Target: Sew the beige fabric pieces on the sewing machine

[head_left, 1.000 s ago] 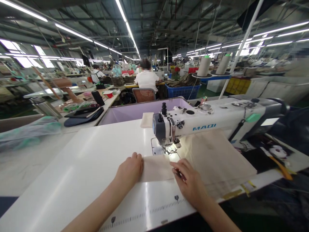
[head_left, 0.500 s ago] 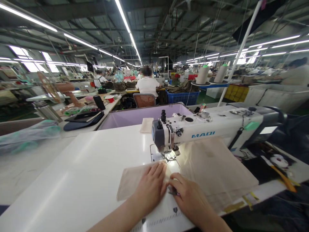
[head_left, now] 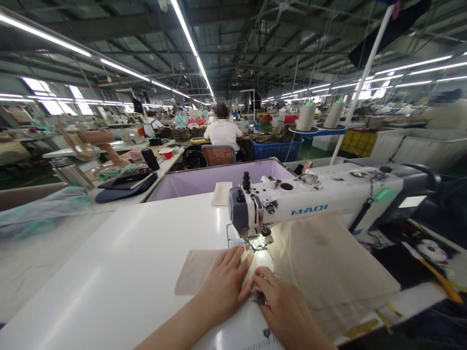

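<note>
A small beige fabric piece (head_left: 199, 272) lies on the white table just in front of the sewing machine's presser foot (head_left: 260, 246). My left hand (head_left: 226, 277) rests flat on it, fingers stretched toward the foot. At the fabric's right edge, the thumb and fingertips of my right hand (head_left: 280, 301) are pinched together. Under those fingers sits a small dark tool (head_left: 259, 295), mostly hidden, its kind unclear. The white sewing machine (head_left: 310, 199) lights the spot by its needle. A larger beige fabric panel (head_left: 321, 262) spreads to the right, partly beneath the machine arm.
Another beige piece (head_left: 221, 193) lies at the table's far edge, beside a lilac-lined bin (head_left: 197, 180). Thread cones (head_left: 305, 116) stand behind the machine. On the left are a dark cap-like item (head_left: 127, 187) and a steel flask (head_left: 71, 172). A co-worker (head_left: 222, 131) sits ahead.
The view has tilted slightly, so the table and machine appear a little lower. Both hands keep nearly the same place on the fabric, with the fingers shifting slightly.
</note>
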Action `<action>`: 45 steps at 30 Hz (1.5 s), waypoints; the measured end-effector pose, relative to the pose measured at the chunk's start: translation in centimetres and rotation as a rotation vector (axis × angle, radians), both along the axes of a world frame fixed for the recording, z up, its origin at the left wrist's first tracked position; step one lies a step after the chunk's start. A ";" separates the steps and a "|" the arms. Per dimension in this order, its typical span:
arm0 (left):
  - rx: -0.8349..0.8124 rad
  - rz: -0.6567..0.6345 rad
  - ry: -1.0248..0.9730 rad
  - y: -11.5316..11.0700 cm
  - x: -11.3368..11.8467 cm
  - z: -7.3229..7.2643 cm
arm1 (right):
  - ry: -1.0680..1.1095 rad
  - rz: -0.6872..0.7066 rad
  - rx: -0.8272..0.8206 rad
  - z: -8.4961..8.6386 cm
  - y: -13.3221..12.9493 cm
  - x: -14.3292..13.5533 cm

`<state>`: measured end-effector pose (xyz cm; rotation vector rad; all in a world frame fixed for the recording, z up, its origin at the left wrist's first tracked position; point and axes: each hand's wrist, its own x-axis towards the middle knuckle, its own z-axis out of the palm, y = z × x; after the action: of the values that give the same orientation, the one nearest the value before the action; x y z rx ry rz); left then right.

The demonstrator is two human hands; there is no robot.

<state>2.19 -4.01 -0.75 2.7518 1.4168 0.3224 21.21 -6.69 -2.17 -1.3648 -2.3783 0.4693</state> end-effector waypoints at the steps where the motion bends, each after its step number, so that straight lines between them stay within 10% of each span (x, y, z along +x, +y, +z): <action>1: -0.004 -0.001 0.002 0.2 0.0 0.1 | -0.007 -0.006 0.002 0.0 0.1 -0.1; 45: -0.043 -0.179 -0.083 -1.6 -0.4 0.8 | 0.040 0.073 -0.044 0.2 0.9 1.1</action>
<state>1.78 -5.58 0.01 2.7686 1.1361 0.3880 22.27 -5.74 -1.98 -1.2787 -2.4048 0.5668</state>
